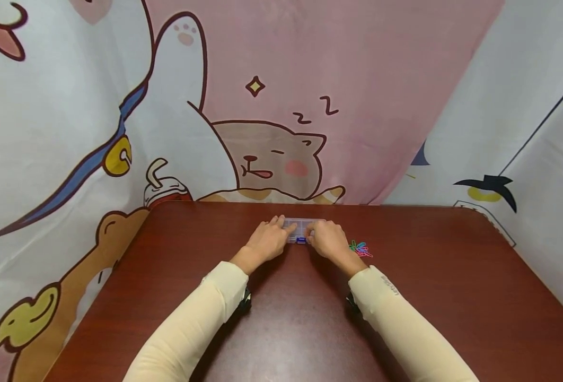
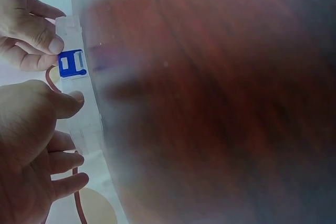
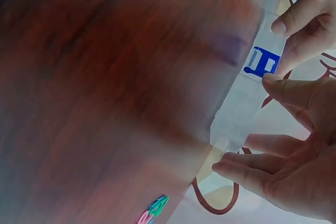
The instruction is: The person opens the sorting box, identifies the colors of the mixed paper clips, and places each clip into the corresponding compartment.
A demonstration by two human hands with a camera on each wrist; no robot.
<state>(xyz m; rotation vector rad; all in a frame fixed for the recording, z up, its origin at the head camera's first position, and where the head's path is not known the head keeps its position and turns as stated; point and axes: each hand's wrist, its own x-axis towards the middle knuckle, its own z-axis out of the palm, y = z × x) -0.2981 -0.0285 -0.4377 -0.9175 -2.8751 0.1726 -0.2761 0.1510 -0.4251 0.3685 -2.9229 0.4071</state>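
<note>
A clear plastic compartment box (image 1: 300,229) lies on the table with its blue latch (image 3: 262,62) on the near long side. My left hand (image 1: 270,238) holds the box's left part, the thumb against the front wall and a finger over the lid. At the other end my right hand (image 1: 328,238) grips the box. The right thumb's tip is right at the edge of the latch, and the other fingers reach round the right end. Beside the right wrist lies a small heap of coloured paper clips (image 1: 360,249).
The brown wooden table (image 1: 300,307) spreads out around the box. Behind its far edge hangs a cloth (image 1: 381,95) printed with cartoon animals. Dark wrist cameras sit under both cream sleeves (image 1: 191,323).
</note>
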